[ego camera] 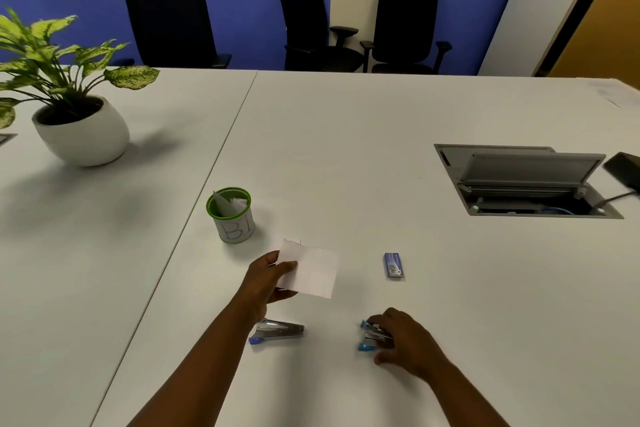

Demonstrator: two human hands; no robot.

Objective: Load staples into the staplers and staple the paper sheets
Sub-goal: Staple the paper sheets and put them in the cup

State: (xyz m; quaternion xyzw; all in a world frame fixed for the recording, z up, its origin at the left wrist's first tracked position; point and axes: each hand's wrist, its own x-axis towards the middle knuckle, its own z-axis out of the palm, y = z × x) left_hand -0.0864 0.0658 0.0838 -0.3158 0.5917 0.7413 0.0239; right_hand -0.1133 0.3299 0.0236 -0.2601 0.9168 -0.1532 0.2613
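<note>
- The left hand (273, 279) pinches a folded paper sheet (311, 272) just above the worktop (346, 149), between the cup (232, 215) and the staple box (393, 265)
- The right hand (401, 340) curls its grip round the blue stapler (372, 336) (jaws apart, whether loaded I cannot tell)
- The second stapler (277, 330) lies untouched, so stapling probably remains

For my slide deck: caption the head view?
Left hand holds paper; right hand grips a stapler on the table.
</note>
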